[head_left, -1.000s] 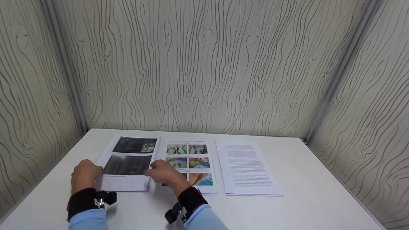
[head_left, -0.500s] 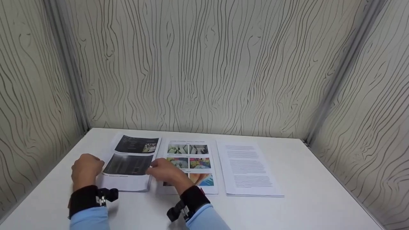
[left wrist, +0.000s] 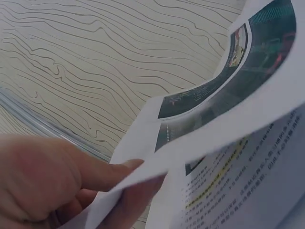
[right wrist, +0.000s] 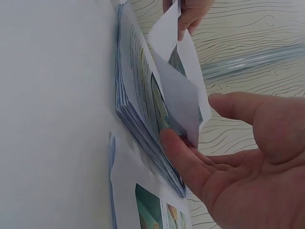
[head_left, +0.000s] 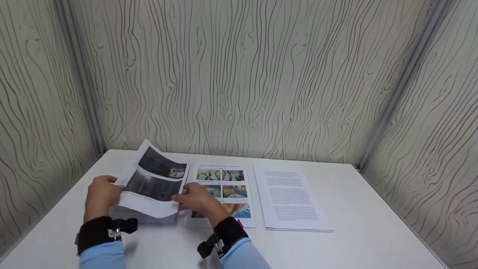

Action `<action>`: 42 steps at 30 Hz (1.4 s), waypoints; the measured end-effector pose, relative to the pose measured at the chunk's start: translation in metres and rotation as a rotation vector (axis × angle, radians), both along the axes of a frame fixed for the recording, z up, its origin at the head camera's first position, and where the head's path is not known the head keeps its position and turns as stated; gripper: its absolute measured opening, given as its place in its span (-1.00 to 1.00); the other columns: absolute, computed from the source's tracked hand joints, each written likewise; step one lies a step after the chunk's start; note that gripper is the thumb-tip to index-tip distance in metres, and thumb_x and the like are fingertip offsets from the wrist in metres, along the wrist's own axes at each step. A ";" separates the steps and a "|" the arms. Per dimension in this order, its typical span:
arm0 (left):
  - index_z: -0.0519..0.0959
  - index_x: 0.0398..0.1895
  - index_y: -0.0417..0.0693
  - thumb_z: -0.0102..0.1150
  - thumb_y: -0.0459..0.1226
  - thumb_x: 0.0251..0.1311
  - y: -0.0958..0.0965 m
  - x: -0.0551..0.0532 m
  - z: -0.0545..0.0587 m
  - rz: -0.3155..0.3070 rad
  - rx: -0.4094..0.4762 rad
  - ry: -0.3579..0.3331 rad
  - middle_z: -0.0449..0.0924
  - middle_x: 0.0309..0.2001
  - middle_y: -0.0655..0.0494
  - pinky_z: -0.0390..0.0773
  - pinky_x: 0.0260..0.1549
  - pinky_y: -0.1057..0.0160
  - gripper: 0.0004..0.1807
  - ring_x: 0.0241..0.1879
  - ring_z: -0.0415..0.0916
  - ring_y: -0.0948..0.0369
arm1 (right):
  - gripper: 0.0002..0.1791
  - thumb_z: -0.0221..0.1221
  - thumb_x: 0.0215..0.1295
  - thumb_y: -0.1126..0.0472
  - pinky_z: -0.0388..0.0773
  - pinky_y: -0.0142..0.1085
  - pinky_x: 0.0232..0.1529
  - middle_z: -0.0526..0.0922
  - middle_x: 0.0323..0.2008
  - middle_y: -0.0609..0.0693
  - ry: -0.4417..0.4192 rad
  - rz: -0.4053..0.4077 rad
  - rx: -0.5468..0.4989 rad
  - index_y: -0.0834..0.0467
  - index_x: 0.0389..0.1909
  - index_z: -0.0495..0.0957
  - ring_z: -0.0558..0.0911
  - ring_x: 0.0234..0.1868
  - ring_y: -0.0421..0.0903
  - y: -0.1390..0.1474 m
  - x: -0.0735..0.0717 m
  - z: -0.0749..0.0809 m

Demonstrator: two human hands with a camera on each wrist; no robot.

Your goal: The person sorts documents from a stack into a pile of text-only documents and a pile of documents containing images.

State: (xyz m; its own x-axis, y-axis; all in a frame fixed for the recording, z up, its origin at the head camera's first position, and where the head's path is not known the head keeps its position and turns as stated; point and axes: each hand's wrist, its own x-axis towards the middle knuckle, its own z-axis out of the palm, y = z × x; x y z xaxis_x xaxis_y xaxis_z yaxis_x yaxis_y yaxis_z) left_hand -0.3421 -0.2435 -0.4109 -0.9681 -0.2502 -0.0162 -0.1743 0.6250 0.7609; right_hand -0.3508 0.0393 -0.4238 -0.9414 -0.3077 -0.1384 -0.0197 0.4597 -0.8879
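Note:
A printed sheet (head_left: 147, 205) with two dark pictures curves up off the left-hand stack of papers (right wrist: 138, 121). My left hand (head_left: 101, 194) pinches the sheet's left edge between thumb and fingers (left wrist: 102, 171). At its right edge, my right hand (head_left: 198, 200) has its fingers against the sheet's underside, and in the right wrist view the thumb (right wrist: 233, 106) stands apart from them. Beneath the raised sheet, a page of text with a yellow highlighted line (left wrist: 217, 183) shows on the stack.
Close to the right of the stack lies a page with colour pictures (head_left: 235, 175), partly covered by my right hand. Farther right is a thin pile of text pages (head_left: 291, 198). Wood-patterned walls (head_left: 231, 74) enclose the white table (head_left: 373, 220) at the back and sides.
The top sheet, flat on its stack a second ago, now bows upward with its near edge and far left corner raised. My left hand has risen slightly with it.

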 end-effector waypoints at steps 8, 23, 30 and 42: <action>0.39 0.45 -0.53 0.09 -0.22 0.54 0.011 -0.002 0.015 -0.049 0.067 0.039 0.46 0.40 -0.59 0.56 0.24 -0.28 -0.39 0.31 0.51 -0.40 | -0.29 0.22 0.56 0.26 0.79 -0.07 0.12 0.61 0.37 0.42 0.003 -0.084 -0.274 0.49 0.57 0.23 0.79 0.19 0.20 0.013 -0.009 0.007; 0.46 0.45 -0.44 0.13 -0.12 0.56 0.066 0.001 0.047 -0.133 0.174 0.102 0.56 0.39 -0.47 0.60 0.26 -0.17 -0.38 0.29 0.59 -0.21 | -0.70 0.21 0.53 0.23 0.82 -0.16 -0.08 0.86 -0.02 0.21 0.059 -0.176 -0.165 0.28 0.14 0.69 0.82 -0.15 -0.08 0.081 -0.019 0.055; 0.53 0.38 -0.46 0.05 -0.18 0.60 0.115 -0.002 0.054 -0.211 0.184 0.147 0.62 0.29 -0.46 0.72 0.07 -0.05 -0.46 0.18 0.67 -0.21 | -0.64 0.12 0.61 0.19 0.77 -0.21 -0.09 0.83 -0.06 0.16 0.109 -0.251 -0.098 0.29 0.22 0.68 0.76 -0.17 -0.11 0.134 -0.016 0.068; 0.72 0.01 -0.45 0.38 -0.33 0.38 0.159 -0.024 0.009 -0.245 0.101 0.026 0.79 -0.12 -0.27 0.80 -0.29 0.22 -0.69 -0.32 0.74 0.15 | -0.85 0.33 0.39 0.24 0.52 -0.39 -0.33 0.71 -0.35 -0.08 -0.007 -0.267 0.027 0.20 -0.11 0.76 0.64 -0.31 -0.17 0.196 -0.023 0.025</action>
State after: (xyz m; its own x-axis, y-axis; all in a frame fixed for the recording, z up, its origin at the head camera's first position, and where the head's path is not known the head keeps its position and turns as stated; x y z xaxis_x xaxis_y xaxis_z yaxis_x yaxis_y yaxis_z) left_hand -0.3658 -0.0843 -0.4019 -1.0000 -0.0071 -0.0040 -0.0073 0.5671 0.8236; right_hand -0.3739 0.2354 -0.3989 -0.9877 -0.0442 -0.1497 0.1115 0.4712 -0.8750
